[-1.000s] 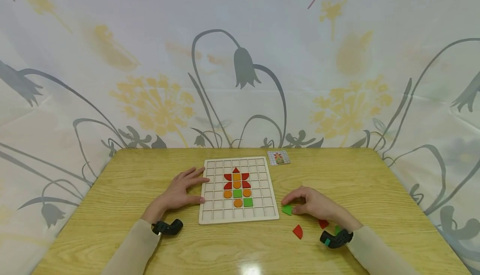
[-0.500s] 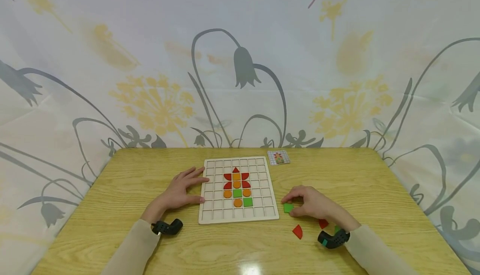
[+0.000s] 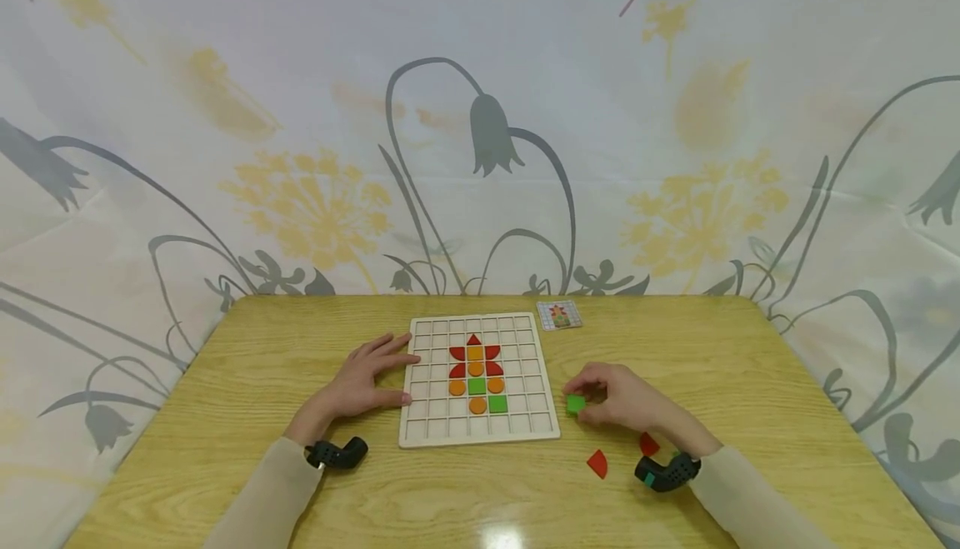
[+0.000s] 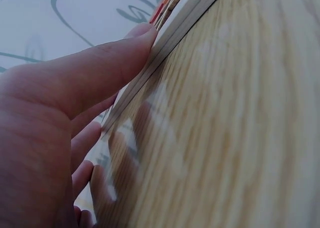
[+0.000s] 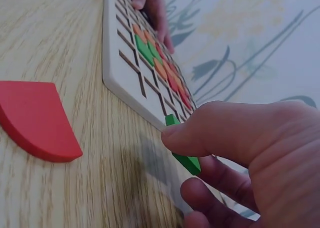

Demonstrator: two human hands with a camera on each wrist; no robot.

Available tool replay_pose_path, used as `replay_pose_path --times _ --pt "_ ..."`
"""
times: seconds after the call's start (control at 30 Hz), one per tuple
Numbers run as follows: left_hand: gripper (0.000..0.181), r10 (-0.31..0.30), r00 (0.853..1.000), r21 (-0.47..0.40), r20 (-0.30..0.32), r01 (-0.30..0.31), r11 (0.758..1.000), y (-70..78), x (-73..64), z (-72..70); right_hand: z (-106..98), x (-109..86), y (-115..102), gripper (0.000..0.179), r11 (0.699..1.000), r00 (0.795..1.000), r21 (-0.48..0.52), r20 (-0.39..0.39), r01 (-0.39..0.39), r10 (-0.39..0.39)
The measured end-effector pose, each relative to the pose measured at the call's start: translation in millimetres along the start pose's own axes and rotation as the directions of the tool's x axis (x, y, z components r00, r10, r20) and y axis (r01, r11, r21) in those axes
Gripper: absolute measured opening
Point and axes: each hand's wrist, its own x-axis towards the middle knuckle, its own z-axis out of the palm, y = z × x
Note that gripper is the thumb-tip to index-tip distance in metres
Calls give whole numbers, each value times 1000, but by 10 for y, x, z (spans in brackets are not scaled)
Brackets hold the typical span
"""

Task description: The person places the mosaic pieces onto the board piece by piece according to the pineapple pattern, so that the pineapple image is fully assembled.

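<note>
In the head view my right hand (image 3: 622,399) pinches a flat green tile (image 3: 575,404) just right of the white grid board (image 3: 540,416). The right wrist view has the thumb on this tile (image 5: 187,160), tipped on edge above the table, its shadow below. My left hand (image 3: 363,378) lies at the board's left edge, fingers spread over the rim; in the left wrist view its thumb (image 4: 110,62) touches the board's side. Orange, red and green tiles fill a pattern in the grid, among them a green square (image 3: 497,404) and a red triangle (image 3: 473,339).
A red quarter-circle tile (image 3: 597,463) lies on the wooden table (image 3: 465,491), with another red tile (image 3: 648,444) near the right wrist. A green piece there is mostly hidden by the wrist camera. A small pattern card (image 3: 558,315) lies behind the board's right corner.
The right hand has turned the green tile between its fingers and raised it slightly from the table. The left hand and the tiles on the board stay where they were.
</note>
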Motion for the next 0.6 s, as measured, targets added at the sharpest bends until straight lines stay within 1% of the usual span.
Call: replay_pose_path --times 0.13,0.3,0.5,0.6 --pt "61 -3 1000 -2 -1 3 1000 3 -1 1 41 46 -9 32 1000 1000 8 -26 4 -4" --pt "61 -7 1000 -2 -2 7 1000 17 2 4 125 109 -17 28 999 998 -3 -55 42 -42" --pt "60 -3 1000 4 -6 3 1000 26 -2 -1 269 240 -99 21 996 990 -41 -114 79 -83" --pt "58 2 1000 6 -13 -2 1000 25 -7 -2 351 322 -152 19 995 986 -40 -140 91 -96"
